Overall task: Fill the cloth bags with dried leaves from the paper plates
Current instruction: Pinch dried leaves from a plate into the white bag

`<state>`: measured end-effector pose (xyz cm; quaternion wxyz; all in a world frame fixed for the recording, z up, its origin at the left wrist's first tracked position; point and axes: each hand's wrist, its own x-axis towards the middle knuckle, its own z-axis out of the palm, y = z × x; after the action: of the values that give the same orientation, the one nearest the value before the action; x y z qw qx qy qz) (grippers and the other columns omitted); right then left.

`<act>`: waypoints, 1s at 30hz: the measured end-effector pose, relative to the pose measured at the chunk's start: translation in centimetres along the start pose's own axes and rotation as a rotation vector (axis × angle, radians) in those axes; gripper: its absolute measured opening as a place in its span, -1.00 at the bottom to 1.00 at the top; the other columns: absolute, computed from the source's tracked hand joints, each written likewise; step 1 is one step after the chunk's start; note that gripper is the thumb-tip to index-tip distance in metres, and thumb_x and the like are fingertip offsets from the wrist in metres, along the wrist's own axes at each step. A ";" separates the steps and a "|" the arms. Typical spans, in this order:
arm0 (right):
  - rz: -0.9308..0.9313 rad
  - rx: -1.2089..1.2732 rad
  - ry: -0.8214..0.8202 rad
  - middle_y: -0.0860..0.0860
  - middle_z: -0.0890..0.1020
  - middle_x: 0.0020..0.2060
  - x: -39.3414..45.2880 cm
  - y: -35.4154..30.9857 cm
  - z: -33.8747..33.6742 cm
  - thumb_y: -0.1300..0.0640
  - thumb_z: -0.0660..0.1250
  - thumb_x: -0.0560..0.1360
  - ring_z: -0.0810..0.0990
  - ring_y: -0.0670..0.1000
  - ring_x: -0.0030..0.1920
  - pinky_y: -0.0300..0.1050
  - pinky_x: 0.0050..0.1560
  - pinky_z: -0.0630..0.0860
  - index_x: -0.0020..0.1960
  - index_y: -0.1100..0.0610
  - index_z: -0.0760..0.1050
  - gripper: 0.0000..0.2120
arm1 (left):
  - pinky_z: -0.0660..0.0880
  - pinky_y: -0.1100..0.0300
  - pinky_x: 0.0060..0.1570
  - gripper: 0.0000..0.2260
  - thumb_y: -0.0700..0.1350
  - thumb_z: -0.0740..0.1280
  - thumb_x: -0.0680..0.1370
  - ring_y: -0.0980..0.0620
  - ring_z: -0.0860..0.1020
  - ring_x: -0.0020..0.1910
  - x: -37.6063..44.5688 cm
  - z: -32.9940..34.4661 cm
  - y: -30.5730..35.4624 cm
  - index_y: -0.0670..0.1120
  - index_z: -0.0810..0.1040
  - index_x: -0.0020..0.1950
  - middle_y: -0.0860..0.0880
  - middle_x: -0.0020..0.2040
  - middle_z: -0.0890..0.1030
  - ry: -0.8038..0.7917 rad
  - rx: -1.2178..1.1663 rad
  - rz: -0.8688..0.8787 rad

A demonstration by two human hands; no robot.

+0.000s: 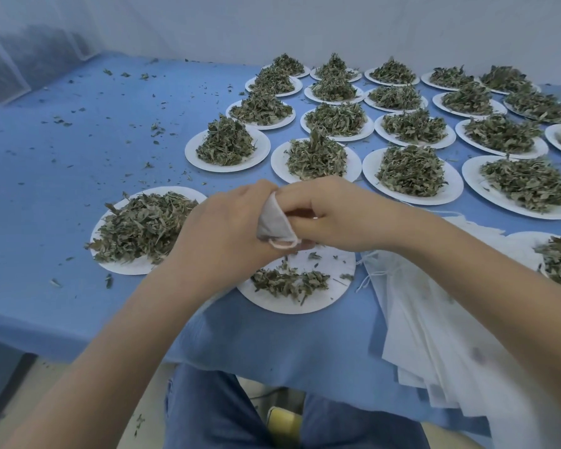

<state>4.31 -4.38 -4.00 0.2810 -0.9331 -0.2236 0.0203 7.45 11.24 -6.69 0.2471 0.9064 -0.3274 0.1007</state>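
Both hands hold one small grey-white cloth bag (272,222) above the nearest paper plate (324,303). My left hand (221,228) grips the bag's body from the left. My right hand (331,215) pinches its top edge from the right. A looped drawstring hangs from the bag's lower end. That plate holds only a thin scatter of dried leaves (289,281). To its left sits a full plate of leaves (140,228). What is inside the bag is hidden.
Several paper plates heaped with dried leaves (410,171) fill the blue table's far right half. A stack of flat white cloth bags (434,335) hangs over the table's near edge at right. Leaf crumbs dot the blue cloth (78,157) at left. My knees sit below the edge.
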 end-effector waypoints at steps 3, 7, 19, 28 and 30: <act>0.015 0.052 0.176 -0.11 0.50 -0.44 0.0 0.4 0.5 0.31 0.34 0.43 0.39 -0.14 -0.42 -0.35 -0.35 0.28 -0.19 0.04 0.55 -0.82 | 0.47 0.13 -0.16 -0.26 0.38 0.37 0.12 0.09 0.52 -0.13 0.1 -0.5 -0.1 0.17 0.30 0.23 0.17 -0.10 0.53 0.001 -0.114 -0.038; 0.096 0.149 0.390 -0.11 0.50 -0.47 0.2 0.6 0.7 0.46 0.32 0.32 0.35 -0.14 -0.43 -0.38 -0.38 0.28 -0.08 -0.07 0.59 -0.57 | 0.50 0.06 -0.17 -0.20 0.26 0.44 0.17 -0.01 0.53 -0.13 0.4 -1.3 -0.7 0.12 0.23 0.33 0.10 -0.04 0.54 -0.004 -0.005 -0.003; -0.049 0.257 0.201 0.08 0.65 -0.07 -0.6 0.7 -0.1 0.27 0.30 0.53 0.61 0.08 -0.05 0.02 0.01 0.54 0.15 0.08 0.55 -0.77 | 0.42 0.11 -0.28 -0.43 -0.01 0.40 0.30 -0.05 0.45 -0.23 0.4 -1.5 -0.4 -0.02 0.37 0.29 0.08 -0.08 0.47 0.079 0.015 0.076; -0.022 0.429 0.339 0.01 0.62 -0.16 -1.0 1.3 0.0 0.33 0.45 0.40 0.62 0.05 -0.14 -0.07 -0.07 0.61 -0.03 0.02 0.58 -0.74 | 0.37 0.13 -0.28 -0.52 -0.05 0.40 0.27 -0.04 0.42 -0.21 0.1 -2.4 -1.3 0.02 0.41 0.17 0.10 -0.16 0.47 0.003 0.175 0.016; 0.041 0.405 0.383 0.03 0.62 -0.19 -0.9 1.6 -0.1 0.27 0.41 0.44 0.62 0.04 -0.17 -0.08 -0.08 0.60 -0.08 0.01 0.51 -0.81 | 0.37 0.12 -0.27 -0.56 -0.07 0.42 0.28 -0.02 0.40 -0.20 -0.2 -2.7 -1.9 0.02 0.44 0.14 0.11 -0.18 0.44 0.006 0.188 -0.020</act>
<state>4.16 -5.94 -4.86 0.4985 -0.8491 -0.1388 -0.1065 8.47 13.96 -5.19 0.1631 0.9285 -0.3069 0.1312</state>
